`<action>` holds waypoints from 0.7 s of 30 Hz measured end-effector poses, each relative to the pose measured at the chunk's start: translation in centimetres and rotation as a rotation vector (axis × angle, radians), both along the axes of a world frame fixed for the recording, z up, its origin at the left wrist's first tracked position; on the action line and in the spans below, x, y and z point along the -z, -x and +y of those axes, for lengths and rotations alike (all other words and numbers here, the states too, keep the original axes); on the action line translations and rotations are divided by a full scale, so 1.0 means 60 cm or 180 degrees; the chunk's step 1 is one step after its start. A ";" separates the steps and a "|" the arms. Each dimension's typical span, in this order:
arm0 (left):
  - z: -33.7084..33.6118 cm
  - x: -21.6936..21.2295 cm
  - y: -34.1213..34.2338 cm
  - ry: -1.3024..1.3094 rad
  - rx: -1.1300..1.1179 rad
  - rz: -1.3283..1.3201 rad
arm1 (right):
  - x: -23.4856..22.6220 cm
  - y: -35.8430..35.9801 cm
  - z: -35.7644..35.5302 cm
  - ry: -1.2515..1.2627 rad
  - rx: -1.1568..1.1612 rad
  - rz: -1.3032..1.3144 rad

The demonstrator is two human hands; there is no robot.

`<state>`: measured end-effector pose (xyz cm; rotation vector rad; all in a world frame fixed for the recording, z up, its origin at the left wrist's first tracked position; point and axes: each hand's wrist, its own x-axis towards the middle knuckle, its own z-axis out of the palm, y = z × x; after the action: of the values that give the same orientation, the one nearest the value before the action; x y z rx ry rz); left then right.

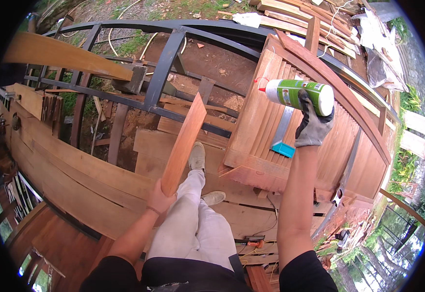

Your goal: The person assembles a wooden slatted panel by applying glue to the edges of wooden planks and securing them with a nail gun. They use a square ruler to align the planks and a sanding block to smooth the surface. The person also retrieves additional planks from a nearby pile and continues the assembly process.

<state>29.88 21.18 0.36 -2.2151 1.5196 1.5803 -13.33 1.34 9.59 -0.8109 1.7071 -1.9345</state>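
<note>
Holding: left hand [160, 199] – wooden slat [183, 143] | right hand [313, 124] – glue bottle [297, 94]

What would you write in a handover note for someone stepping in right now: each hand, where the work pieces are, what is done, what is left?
Left hand: bare, grip closed on the lower end of a wooden slat, held up at a slant.
Right hand: gloved, grip closed on a green-and-white glue bottle with a red nozzle, held sideways above the louvred wooden panel.
A blue-handled square lies on the panel.
Done: many slats sit in the panel.
Left: no glue shows on the held slat; it is not yet fitted.
</note>
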 end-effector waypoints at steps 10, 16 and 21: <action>0.107 0.000 -0.001 0.0236 0.0057 -0.0185 | -0.005 -0.048 0.116 0.0006 -0.0270 -0.0122; 0.148 -0.006 0.003 0.0272 -0.0143 -0.0144 | -0.007 -0.070 0.191 -0.0201 -0.0273 -0.0251; 0.151 -0.013 0.014 0.0413 -0.0266 -0.0059 | -0.010 -0.106 0.263 -0.0450 -0.0256 0.0015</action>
<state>29.04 30.26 1.16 -2.3841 1.5881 1.5186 -6.98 17.10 10.19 -0.8187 1.7636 -1.7389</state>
